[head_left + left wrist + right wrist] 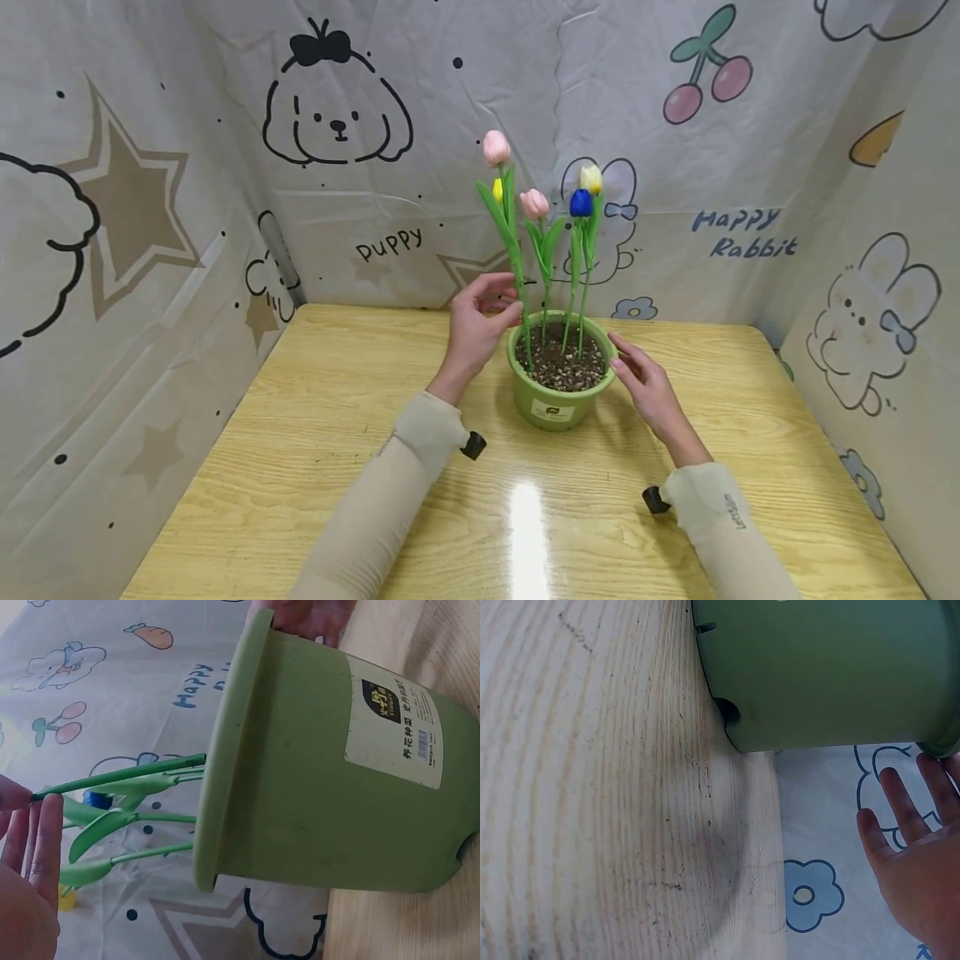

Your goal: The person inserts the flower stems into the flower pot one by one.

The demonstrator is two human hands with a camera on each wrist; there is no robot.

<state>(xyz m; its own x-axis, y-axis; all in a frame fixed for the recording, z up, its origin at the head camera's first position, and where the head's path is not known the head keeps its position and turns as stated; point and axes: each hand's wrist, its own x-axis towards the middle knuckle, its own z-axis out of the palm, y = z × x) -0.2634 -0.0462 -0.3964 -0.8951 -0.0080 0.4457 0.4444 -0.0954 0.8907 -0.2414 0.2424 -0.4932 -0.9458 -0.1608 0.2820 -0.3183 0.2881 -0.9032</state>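
A green flower pot (527, 397) filled with dark soil (562, 372) stands upright on the table. My left hand (477, 327) is at its left side, pinching the green stem (120, 776) of the tall pink tulip (497, 148) between thumb and fingers; the stem's foot is in the soil. Around it stand a shorter pink tulip (535, 204), a blue tulip (581, 203), a cream tulip (591, 179) and a yellow tulip (498, 191), partly hidden by leaves. On the pot's right, my right hand (651, 396) touches the rim with extended fingers.
The wooden table (360, 367) ends at a patterned cloth (450, 92) hung behind and on both sides. A white label (394, 720) is stuck to the pot's wall. Each forearm has a light sleeve and a small black wrist device (474, 445).
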